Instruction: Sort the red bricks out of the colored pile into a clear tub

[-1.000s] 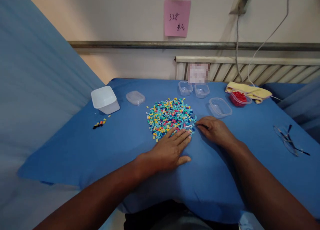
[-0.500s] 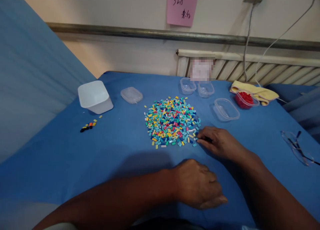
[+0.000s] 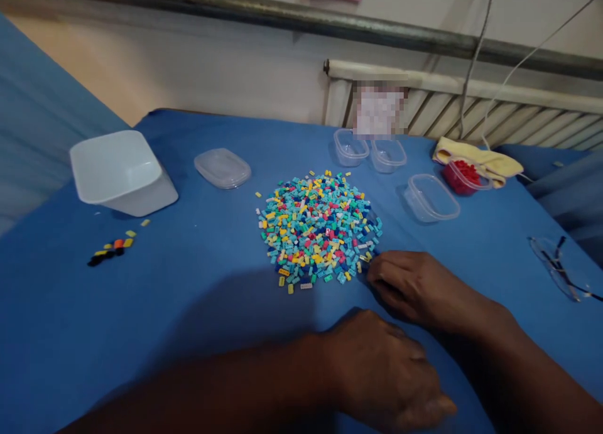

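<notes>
My right hand (image 3: 414,286), fingers curled and narrow, touched the near right edge of the brick pile (image 3: 320,227) at the table (image 3: 198,308) centre; whether it held a brick, I could not tell. My left hand (image 3: 381,371) rested loosely curled near the front edge, holding nothing visible. No legible writing.

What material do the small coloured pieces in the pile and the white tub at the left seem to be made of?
The coloured pieces look like hard moulded plastic: tiny blocks in bright, uniform colours. The white tub seems to be matte, slightly translucent plastic with thin walls and rounded corners. The cloth under them is probably woven fabric, with soft folds.
</notes>
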Available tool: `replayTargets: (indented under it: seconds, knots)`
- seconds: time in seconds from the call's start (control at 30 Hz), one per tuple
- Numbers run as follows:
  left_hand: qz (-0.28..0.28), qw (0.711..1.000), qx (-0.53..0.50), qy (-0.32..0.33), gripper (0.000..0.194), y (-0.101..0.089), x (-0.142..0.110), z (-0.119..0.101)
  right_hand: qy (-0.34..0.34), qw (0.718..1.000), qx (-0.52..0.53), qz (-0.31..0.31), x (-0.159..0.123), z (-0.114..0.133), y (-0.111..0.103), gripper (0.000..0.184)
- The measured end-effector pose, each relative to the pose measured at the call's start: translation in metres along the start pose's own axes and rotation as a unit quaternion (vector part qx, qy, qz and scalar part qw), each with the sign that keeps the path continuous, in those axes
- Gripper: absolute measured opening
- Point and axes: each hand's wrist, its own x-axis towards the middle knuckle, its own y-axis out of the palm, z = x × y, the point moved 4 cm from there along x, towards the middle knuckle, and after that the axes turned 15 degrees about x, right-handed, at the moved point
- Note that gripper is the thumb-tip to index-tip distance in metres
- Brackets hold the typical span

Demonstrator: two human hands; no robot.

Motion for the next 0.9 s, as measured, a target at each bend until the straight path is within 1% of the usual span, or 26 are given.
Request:
replayTargets:
  seconds: [0.17,0.23,0.3,0.33,0.4,0.43,0.5,0.53,0.57,0.67,0.77,0.83,0.9]
  knots:
    - [-0.019,0.999,0.036,0.009,0.041,-0.005,-0.003,0.001,0.011,0.999,-0.043,0.000,0.001,-0.002,0.000,0.014]
    - [-0.026,0.999,0.043,0.010,0.040,-0.007,-0.004,0.002,0.010,0.999,-0.036,-0.004,0.000,-0.003,-0.002,0.016]
    - [-0.029,0.998,0.052,0.008,0.041,-0.009,-0.004,0.003,-0.007,0.999,-0.022,-0.036,-0.001,-0.004,-0.009,0.019]
    - [-0.028,0.998,0.055,0.010,0.042,-0.010,-0.003,0.003,-0.018,0.997,-0.022,-0.067,-0.003,-0.005,-0.016,0.019]
    - [-0.020,0.998,0.059,0.016,0.043,-0.012,-0.002,0.003,-0.025,0.983,-0.053,-0.172,-0.010,-0.014,-0.035,0.019]
    - [-0.016,0.998,0.060,0.017,0.043,-0.013,-0.002,0.003,-0.015,0.968,-0.080,-0.237,-0.015,-0.021,-0.046,0.018]
    - [-0.008,0.998,0.057,0.022,0.044,-0.013,-0.001,0.003,0.020,0.927,-0.135,-0.350,-0.025,-0.039,-0.067,0.016]
    - [-0.007,0.998,0.056,0.024,0.044,-0.013,-0.001,0.003,0.040,0.908,-0.155,-0.388,-0.030,-0.049,-0.074,0.016]
    - [-0.011,0.998,0.055,0.025,0.044,-0.013,-0.001,0.004,0.058,0.895,-0.168,-0.409,-0.033,-0.059,-0.080,0.017]
    - [-0.038,0.997,0.057,0.032,0.043,-0.011,-0.003,0.006,0.103,0.883,-0.169,-0.425,-0.038,-0.087,-0.088,0.027]
    - [-0.050,0.997,0.054,0.031,0.045,-0.010,-0.005,0.007,0.141,0.879,-0.158,-0.428,-0.042,-0.099,-0.088,0.038]
    - [-0.045,0.997,0.059,0.027,0.046,-0.009,-0.005,0.007,0.173,0.882,-0.163,-0.408,-0.044,-0.102,-0.084,0.041]
    - [-0.043,0.996,0.067,0.028,0.046,-0.008,-0.005,0.007,0.211,0.888,-0.181,-0.367,-0.044,-0.103,-0.079,0.043]
